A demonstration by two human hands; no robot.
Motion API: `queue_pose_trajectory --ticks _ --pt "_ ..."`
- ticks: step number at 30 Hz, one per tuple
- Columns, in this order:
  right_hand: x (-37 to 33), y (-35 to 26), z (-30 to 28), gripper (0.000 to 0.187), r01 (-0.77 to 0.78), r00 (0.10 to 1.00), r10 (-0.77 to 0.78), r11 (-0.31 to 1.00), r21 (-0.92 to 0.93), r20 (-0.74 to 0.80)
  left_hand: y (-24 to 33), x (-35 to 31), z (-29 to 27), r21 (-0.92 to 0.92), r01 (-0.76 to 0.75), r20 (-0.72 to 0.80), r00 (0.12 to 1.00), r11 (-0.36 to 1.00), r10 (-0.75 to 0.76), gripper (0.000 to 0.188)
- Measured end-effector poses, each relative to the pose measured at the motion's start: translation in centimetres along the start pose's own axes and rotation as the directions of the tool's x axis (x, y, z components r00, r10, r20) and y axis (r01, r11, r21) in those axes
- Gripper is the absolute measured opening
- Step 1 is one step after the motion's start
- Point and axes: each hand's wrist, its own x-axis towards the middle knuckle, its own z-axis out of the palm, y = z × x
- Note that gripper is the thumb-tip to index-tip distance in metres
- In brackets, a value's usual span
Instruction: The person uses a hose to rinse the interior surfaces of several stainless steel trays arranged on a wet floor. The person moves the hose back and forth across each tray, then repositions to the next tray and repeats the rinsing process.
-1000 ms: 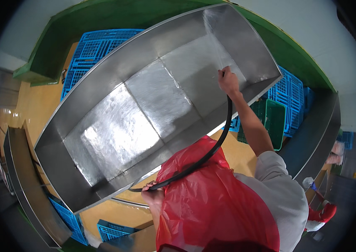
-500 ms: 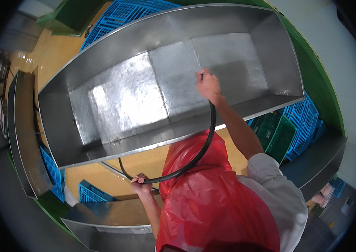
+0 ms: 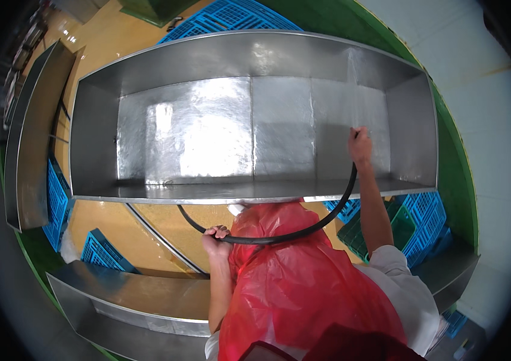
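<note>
A long stainless steel trough (image 3: 282,141) stretches across in front of me. My right hand (image 3: 361,147) is closed around the front end of a black hose (image 3: 294,234) above the trough's right part. Water (image 3: 353,81) streams from there onto the far wall near the right corner. The hose bends down over the near rim and across my red apron (image 3: 291,277) in a wide loop. Lower left, outside the trough, my left hand (image 3: 215,236) grips the hose's other side; beyond it the hose runs under the rim.
Steel troughs stand at the left (image 3: 38,138) and behind me at lower left (image 3: 153,295). Blue plastic crates (image 3: 228,17) lie beyond the trough, others at both sides. A dark green crate (image 3: 397,225) sits at the near right. The floor (image 3: 159,231) is yellowish and wet.
My right hand has moved right with the hose end, and a water stream now shows against the far wall. My left hand keeps its grip. The view has turned, so the trough appears level.
</note>
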Motion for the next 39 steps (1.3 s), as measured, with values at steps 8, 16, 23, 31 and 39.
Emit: queue_pose_trajectory --ticks 8,16,23,31,39 --pt "-5.2 -20.4 7.7 0.026 0.288 0.921 -0.309 0.95 0.119 0.239 8.8 -5.8 -7.0 -0.23 -0.065 0.004 0.998 0.971 0.068 0.005" --pt "-11.7 -37.1 11.1 0.03 0.431 0.703 -0.528 0.849 0.305 0.476 12.6 -9.9 -10.5 -0.436 -0.236 -0.076 0.971 0.869 0.226 0.004" --pt "-10.8 -39.2 13.2 0.03 0.448 0.732 -0.518 0.856 0.26 0.444 15.3 -9.2 -9.8 -0.48 -0.234 -0.095 0.972 0.846 0.215 0.004" --pt "-3.6 -27.0 9.9 0.035 0.137 0.945 -0.107 0.987 -0.079 0.308 16.6 -4.1 -3.1 -0.296 -0.104 -0.021 0.995 0.95 0.102 0.007" --pt "-1.1 -15.4 5.8 0.032 -0.088 0.975 0.13 0.971 -0.223 0.18 13.9 -1.3 4.1 -0.122 0.03 -0.107 0.993 0.992 -0.043 0.008"
